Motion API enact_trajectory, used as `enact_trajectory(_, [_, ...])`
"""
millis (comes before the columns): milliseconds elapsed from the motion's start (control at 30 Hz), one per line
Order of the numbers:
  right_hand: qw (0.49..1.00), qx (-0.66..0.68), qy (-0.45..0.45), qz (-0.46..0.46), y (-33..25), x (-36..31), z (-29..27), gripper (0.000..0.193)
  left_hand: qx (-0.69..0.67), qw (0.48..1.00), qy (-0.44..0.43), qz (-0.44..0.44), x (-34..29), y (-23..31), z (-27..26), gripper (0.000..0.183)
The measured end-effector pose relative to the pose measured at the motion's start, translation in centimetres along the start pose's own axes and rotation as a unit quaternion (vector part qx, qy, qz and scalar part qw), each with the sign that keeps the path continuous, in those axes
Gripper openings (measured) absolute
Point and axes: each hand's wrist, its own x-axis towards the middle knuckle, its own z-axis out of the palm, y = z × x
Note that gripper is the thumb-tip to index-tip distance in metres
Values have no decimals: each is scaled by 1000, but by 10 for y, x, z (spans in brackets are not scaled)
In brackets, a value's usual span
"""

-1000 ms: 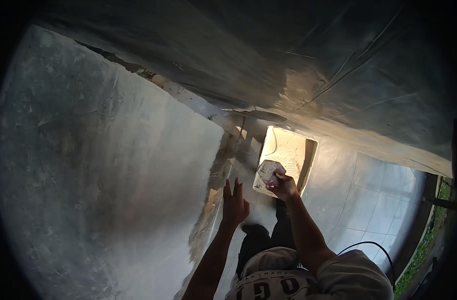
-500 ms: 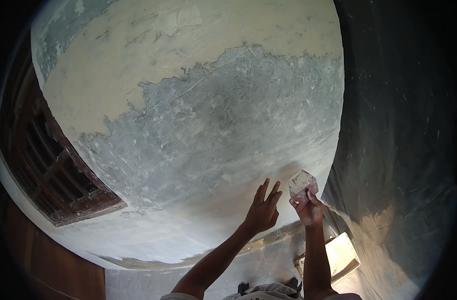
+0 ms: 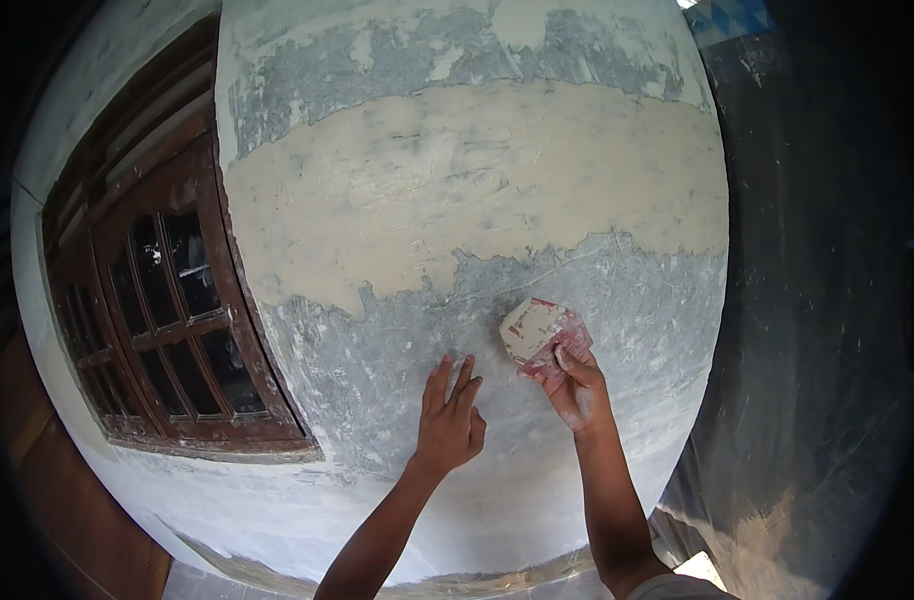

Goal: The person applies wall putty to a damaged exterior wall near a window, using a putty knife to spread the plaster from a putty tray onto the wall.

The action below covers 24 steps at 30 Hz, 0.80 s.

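My right hand (image 3: 577,390) grips a flat red putty scraper (image 3: 543,333) whose face is smeared with cream-coloured filler. The scraper is held against or just off a rough grey plastered wall (image 3: 367,405); I cannot tell which. Whitish smears mark my right fingers and wrist. To the left, my left hand (image 3: 449,425) is open, fingers stretched upward and spread, with nothing in it. Its fingertips are at or close to the grey surface. Above both hands a wide band of cream filler (image 3: 457,150) crosses the wall, with a ragged lower edge.
On the left is a dark brown wooden window (image 3: 167,310) with small glass panes. A dark sheet (image 3: 817,260) hangs along the wall's right side. Pale floor (image 3: 217,588) shows at the bottom, and a light-coloured object (image 3: 701,570) sits partly behind my right forearm.
My view has tilted up, showing more of the window and wall top. Both hands are higher on the wall, nearer the cream band. The scraper stays in my right hand, now tilted more leftward.
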Motion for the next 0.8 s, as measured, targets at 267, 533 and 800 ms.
enact_trajectory(267, [953,-299,7,-51,13,30,37,38,66,997,-4,27,-4,-64,-9,43])
enact_trajectory(533, [584,-736,-117,-322,14,53,77,57,144,987,42,60,-11,-76,0,35])
enact_trajectory(800, [423,-792,-63,-436,16,87,86,50,141,987,53,63,-11,-78,4,34])
